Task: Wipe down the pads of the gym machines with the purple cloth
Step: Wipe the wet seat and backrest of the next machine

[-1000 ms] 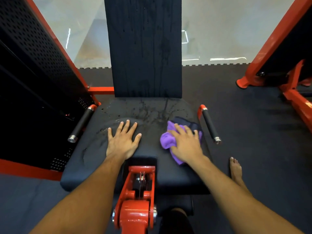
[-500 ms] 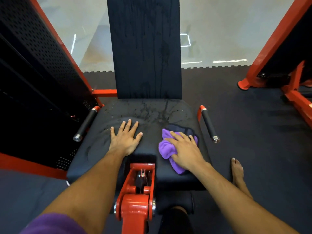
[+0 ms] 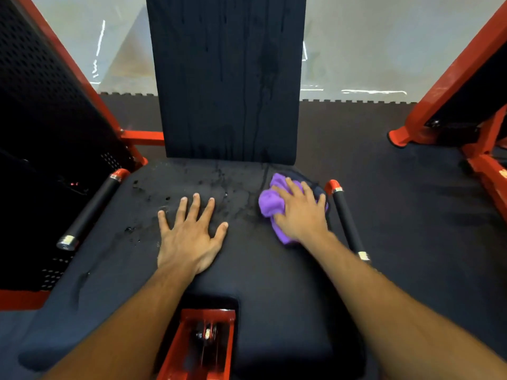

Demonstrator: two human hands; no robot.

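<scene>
A black seat pad [image 3: 115, 270] fills the middle of the view, speckled with wet drops near its back. The tall black back pad [image 3: 227, 78] rises behind it, streaked with drips. My left hand [image 3: 189, 234] lies flat on the seat pad, fingers spread. My right hand [image 3: 301, 212] presses the bunched purple cloth [image 3: 270, 202] onto the seat pad's back right corner, fingers laid over the cloth. Part of the cloth is hidden under my palm.
Black side handles with red ends flank the seat, the left handle [image 3: 90, 212] and the right handle [image 3: 348, 223]. A red bracket [image 3: 200, 344] sits in the seat's front notch. A perforated black panel [image 3: 41, 105] stands left; a red machine frame [image 3: 452, 86] stands right.
My right hand has pushed the purple cloth back along the seat pad toward the back right corner. My left hand stays flat on the pad. The camera has moved closer.
</scene>
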